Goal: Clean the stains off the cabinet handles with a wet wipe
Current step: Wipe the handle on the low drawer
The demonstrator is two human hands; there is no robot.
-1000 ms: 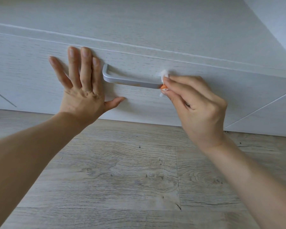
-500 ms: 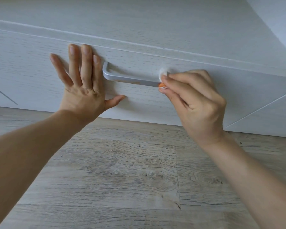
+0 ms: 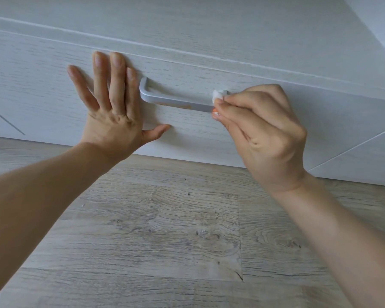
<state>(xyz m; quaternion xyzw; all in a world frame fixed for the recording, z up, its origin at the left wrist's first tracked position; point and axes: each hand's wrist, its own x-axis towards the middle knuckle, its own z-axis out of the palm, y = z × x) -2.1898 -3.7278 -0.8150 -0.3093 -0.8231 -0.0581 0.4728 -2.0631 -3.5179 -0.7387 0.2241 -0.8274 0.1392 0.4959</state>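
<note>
Our right hand [image 3: 267, 134] pinches a wet wipe [image 3: 218, 95] at the handle [image 3: 176, 102]; our left hand [image 3: 111, 112] lies flat, released. Next, we judge, rub the orange stain [image 3: 182, 106].

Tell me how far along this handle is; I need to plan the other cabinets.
Done: the silver metal bar handle looks clean at its left end. In hand: the right hand pinches a folded white wet wipe, orange-smudged, at the right end; the left hand braces the white cabinet front. Left: a faint orange stain mid-bar.
</note>
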